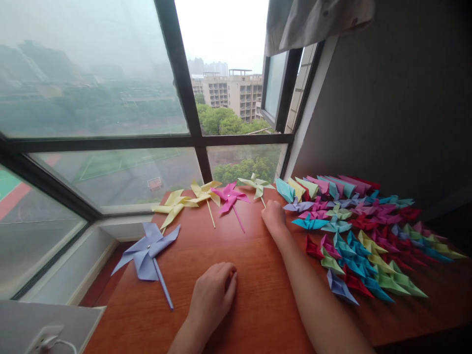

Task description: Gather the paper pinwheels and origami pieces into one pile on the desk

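Observation:
My right hand point(273, 217) is closed on the lower end of a pale green paper pinwheel point(256, 185), whose head leans over the table's far edge. My left hand point(214, 289) rests on the wooden table point(254, 275) with its fingers curled in, and nothing shows in it. Left of the green pinwheel lies a magenta pinwheel point(231, 196) on a pink stick. Beyond that are two yellow pinwheels, one nearer the middle point(205, 192) and one further left point(175, 205). A lavender pinwheel point(148, 248) lies closest on the left, its stick pointing towards me.
Many folded paper boats point(341, 211) in several colours cover the table's right side, beside my right forearm. A dark-framed window point(199, 141) stands behind the table, with one open pane point(276, 88). Grey cloth point(317, 22) hangs above. At lower left is a wall socket point(47, 339).

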{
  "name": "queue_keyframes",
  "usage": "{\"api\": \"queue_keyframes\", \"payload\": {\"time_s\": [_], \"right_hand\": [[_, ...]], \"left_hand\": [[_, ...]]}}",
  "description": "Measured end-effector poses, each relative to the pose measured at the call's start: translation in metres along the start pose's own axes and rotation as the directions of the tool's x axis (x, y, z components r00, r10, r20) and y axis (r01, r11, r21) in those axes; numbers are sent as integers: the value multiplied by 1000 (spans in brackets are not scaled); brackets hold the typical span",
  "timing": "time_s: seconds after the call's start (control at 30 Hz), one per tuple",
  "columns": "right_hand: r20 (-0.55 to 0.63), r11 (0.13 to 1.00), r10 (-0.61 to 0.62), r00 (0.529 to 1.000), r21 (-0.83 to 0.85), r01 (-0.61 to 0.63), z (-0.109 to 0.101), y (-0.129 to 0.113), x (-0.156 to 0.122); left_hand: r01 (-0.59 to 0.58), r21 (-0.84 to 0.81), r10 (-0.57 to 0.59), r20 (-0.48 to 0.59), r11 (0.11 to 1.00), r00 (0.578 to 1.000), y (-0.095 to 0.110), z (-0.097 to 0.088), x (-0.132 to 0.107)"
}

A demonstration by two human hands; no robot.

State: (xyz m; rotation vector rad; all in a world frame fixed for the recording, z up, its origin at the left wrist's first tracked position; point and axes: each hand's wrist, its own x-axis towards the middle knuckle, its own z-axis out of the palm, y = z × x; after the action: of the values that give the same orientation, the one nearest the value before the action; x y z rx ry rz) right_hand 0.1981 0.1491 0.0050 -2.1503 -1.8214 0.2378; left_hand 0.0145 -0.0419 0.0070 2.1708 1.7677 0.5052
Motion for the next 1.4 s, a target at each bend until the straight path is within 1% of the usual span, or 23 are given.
{"api": "queue_keyframes", "payload": {"time_s": [0.1, 0.2, 0.23, 0.3, 0.33, 0.37, 0.43, 0.47, 0.5, 0.53, 0.57, 0.6, 0.7, 0.87, 0.93, 1.03, 1.13, 1.23, 1.33, 1.4], "right_hand": [[-55, 999, -8, 998, 31, 9, -1, -2, -8], [-104, 997, -41, 994, 59, 48, 1, -6, -25], [-124, 994, -78, 989, 72, 87, 2, -8, -33], [-176, 968, -214, 961, 96, 233, 7, -14, -52], [-205, 937, -309, 929, 99, 334, 10, -18, -62], [-229, 891, -414, 881, 93, 443, 13, -22, -71], [-235, 769, -608, 758, 64, 636, 19, -31, -89], [-223, 709, -678, 701, 51, 703, 21, -35, -95], [-209, 664, -725, 656, 42, 747, 22, -39, -100], [-197, 640, -748, 633, 37, 768, 23, -42, -104], [-188, 636, -753, 630, 35, 771, 23, -44, -105], [-187, 647, -744, 642, 38, 761, 24, -45, -106], [-208, 696, -689, 694, 77, 714, 23, -43, -103], [-272, 749, -564, 780, 228, 622, 25, -33, -97], [-288, 765, -516, 807, 268, 585, 26, -30, -95], [-310, 795, -455, 835, 280, 537, 25, -26, -90], [-324, 818, -410, 853, 284, 501, 24, -23, -87], [-317, 833, -399, 860, 267, 485, 22, -23, -87], [-305, 845, -416, 857, 219, 488, 21, -26, -89], [-296, 845, -444, 845, 176, 506, 20, -31, -90]], "left_hand": [[5, -10, -5, -7, 1000, 1000, -2, 2, 0], [-7, -18, 7, -19, 1000, 1000, -5, 3, -1], [-19, -28, 18, -26, 999, 999, -5, 3, -2], [-66, -64, 64, -27, 996, 998, -4, 2, -4], [-98, -83, 96, -19, 992, 995, -3, 2, -5], [-134, -98, 134, -2, 986, 991, -1, 2, -7], [-207, -106, 212, 45, 973, 976, 4, 2, -9], [-236, -102, 244, 66, 966, 968, 7, 3, -10], [-257, -97, 265, 81, 962, 961, 9, 4, -10], [-269, -95, 277, 90, 958, 957, 11, 4, -11], [-271, -97, 280, 93, 958, 955, 12, 5, -11], [-266, -101, 275, 92, 959, 957, 12, 5, -11], [-234, -115, 244, 87, 965, 966, 12, 5, -11], [-204, -110, 213, 82, 973, 974, 12, 5, -8], [-199, -104, 208, 85, 974, 974, 12, 5, -8], [-198, -106, 208, 88, 974, 974, 12, 6, -9], [-195, -115, 205, 80, 974, 976, 11, 7, -9], [-190, -113, 199, 70, 975, 978, 11, 7, -9], [-191, -104, 198, 60, 976, 978, 12, 7, -8], [-192, -97, 198, 55, 977, 979, 12, 7, -8]]}}
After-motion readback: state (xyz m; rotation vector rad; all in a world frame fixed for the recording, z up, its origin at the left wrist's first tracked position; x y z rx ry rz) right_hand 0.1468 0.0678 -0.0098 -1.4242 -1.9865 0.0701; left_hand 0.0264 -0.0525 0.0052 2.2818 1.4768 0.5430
